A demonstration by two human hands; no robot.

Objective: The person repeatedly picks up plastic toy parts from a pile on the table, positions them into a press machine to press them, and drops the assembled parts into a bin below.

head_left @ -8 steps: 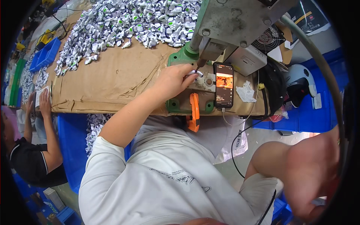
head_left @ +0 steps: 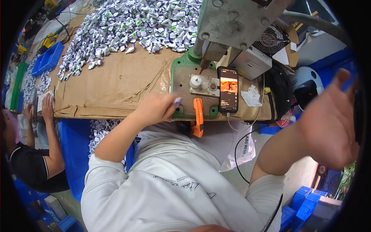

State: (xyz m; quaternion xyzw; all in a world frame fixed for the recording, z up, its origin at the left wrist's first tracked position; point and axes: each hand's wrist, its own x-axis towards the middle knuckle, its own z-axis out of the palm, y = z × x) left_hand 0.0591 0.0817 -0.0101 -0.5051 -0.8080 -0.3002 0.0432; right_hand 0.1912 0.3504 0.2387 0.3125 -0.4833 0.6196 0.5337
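Observation:
My left hand (head_left: pixel 156 108) hovers left of the press base, thumb and fingers pinched on a small white-and-purple plastic part (head_left: pixel 177 101). On the green press base (head_left: pixel 181 92) sits a metal fixture plate (head_left: pixel 205 91) with a round white holder (head_left: pixel 196 81). The press's pointed tip (head_left: pixel 204 66) stands above the holder, apart from it. My right hand (head_left: pixel 330 125) is raised at the far right, slightly blurred, its thumb stretched out and part of its fingers cut off at the rim. Above it runs a curved grey lever (head_left: pixel 317 24); no contact between them shows.
A large pile of white, purple and green parts (head_left: pixel 143 25) covers the back of the table. Beside the fixture lie a phone (head_left: pixel 228 91), an orange-handled tool (head_left: pixel 198 118) and crumpled tissue (head_left: pixel 252 96). Another person (head_left: pixel 36 162) works at left, near a blue bin (head_left: pixel 75 154).
My left hand has drawn back from the fixture toward the lower left with the small part, uncovering the white holder. My right hand and the grey lever have risen.

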